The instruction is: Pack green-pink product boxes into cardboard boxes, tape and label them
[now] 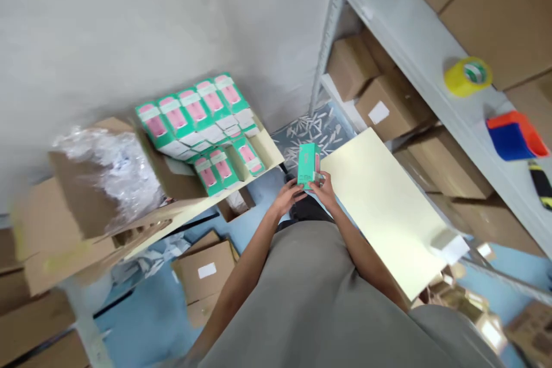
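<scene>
Between my two hands, in front of my body, is a small green carton (307, 164) with a pink patch on its right side. My left hand (288, 198) grips its lower left corner, fingers curled against it. On the lower right, my right hand (324, 190) closes its fingers around the edge. To the left, several matching green-and-pink cartons (193, 106) stand in rows on a pale table (269, 152), with a shorter group (215, 169) in front of them. At my right lies a cream-coloured tabletop (375, 195).
A cardboard box (81, 195) holding clear plastic wrap (116, 167) stands at the left. Metal shelving (414, 29) on the right bears brown boxes, yellow tape (468, 76) and a blue-and-orange container (515, 135). A carton (207, 276) rests on the blue floor; white slips (310, 129) lie scattered near the corner.
</scene>
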Motion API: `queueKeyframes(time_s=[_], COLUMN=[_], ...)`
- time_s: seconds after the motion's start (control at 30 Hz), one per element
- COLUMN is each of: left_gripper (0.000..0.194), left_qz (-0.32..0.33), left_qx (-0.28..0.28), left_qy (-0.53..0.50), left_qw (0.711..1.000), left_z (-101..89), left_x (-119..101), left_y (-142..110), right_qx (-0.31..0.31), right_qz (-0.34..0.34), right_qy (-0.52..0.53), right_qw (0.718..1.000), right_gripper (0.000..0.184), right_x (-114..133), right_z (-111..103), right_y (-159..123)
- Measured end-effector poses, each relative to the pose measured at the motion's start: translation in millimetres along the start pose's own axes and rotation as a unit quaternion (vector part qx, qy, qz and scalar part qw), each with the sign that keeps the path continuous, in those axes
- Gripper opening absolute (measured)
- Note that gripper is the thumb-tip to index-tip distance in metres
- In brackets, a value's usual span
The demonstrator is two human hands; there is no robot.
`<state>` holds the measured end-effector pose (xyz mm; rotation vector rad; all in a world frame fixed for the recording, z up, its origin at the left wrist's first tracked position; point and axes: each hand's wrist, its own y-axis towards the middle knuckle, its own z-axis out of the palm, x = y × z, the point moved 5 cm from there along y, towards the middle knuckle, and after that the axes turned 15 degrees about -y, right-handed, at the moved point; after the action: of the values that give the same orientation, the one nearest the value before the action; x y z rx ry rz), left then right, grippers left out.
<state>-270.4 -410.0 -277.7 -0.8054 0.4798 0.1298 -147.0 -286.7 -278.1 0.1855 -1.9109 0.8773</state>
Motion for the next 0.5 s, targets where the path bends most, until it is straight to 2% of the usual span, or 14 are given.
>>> queueKeyframes(time_s=[0.1,0.23,0.3,0.37,0.43,0.5], left_gripper=[0.058,0.067,0.074,0.082,0.086,0.086], left_qz=[-0.075,-0.117,-0.093,-0.034,0.035,0.086], left_qx=[0.052,0.119,0.149,0.159,0.161,0.174], left_qy=[-0.043,0.008,0.065,0.136,0.200,0.244], left_qw=[0.995,0.986,0.982,0.977,0.966,0.950], left_z=[25.6,71.8,96.5,119.1,140.5,161.2], left_x=[34.3,74.7,87.7,93.7,96.1,100.0], left_y=[-4.8,-7.3,-9.2,-12.1,-18.1,-27.7], right_qx=[-0.066,-0.117,-0.146,-0.204,-0.270,-0.311], right_qz=[0.058,0.055,0.046,0.032,0.017,0.011], right_qy=[0.067,0.089,0.057,0.012,-0.009,-0.003], right_qw=[0.994,0.988,0.987,0.978,0.963,0.950], right_gripper=[0.086,0.084,0.077,0.076,0.088,0.109], right_x=[-22.5,-36.6,-40.1,-39.1,-33.4,-25.8], right_z=[-44.8,-102.9,-129.7,-154.3,-173.0,-185.0], right_y=[-44.9,-95.8,-114.2,-128.8,-140.3,-147.9])
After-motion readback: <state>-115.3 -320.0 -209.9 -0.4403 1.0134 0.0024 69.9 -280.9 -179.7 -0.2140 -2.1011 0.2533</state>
